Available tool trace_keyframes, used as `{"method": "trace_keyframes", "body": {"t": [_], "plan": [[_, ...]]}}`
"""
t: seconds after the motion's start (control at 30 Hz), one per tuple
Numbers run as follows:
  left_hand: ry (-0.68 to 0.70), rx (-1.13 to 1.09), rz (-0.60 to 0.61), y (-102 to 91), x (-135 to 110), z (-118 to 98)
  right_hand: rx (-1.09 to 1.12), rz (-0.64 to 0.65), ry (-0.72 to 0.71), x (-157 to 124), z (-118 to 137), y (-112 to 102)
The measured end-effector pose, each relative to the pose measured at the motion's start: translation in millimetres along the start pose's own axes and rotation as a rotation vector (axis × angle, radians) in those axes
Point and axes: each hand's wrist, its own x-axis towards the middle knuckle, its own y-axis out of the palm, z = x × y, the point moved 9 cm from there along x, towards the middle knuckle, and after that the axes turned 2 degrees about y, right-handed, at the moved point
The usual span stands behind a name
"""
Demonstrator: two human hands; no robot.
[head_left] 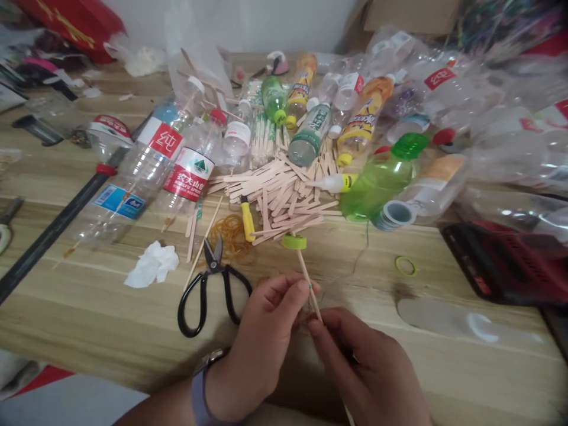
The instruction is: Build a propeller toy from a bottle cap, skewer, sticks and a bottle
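Observation:
A thin wooden stick [303, 266] runs between my hands, with a light green bottle cap [294, 242] on its far end. My left hand [270, 331] pinches the stick between thumb and fingers below the cap, beside a small green mark. Closer to me, my right hand [368, 367] grips the same stick, whose lower end emerges under the palm. Something thin and wiry shows faintly between the hands, too fine to make out. Black-handled scissors [214, 266] lie with blades slightly apart just left of my left hand.
A pile of popsicle sticks [279, 192] lies ahead, with a yellow-handled tool [247, 219] and rubber bands [228, 234] beside it. Plastic bottles, including a green cut bottle [373, 183], crowd the back. Crumpled tissue [153, 264] is at left; a red-black case [510, 260] is at right.

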Motion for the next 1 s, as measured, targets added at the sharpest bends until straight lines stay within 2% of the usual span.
{"method": "trace_keyframes", "body": {"t": [0.23, 0.73, 1.0], "plan": [[0.08, 0.055, 0.008, -0.7, -1, -6, 0.026, 0.017, -0.001, -1, 3, 4], [0.067, 0.112, 0.003, -2.5, -3, -8, 0.037, 0.028, 0.051, -3, 2, 5], [0.123, 0.166, -0.017, -3.8, -4, -14, 0.049, 0.037, 0.092, -4, -2, 6]]}}
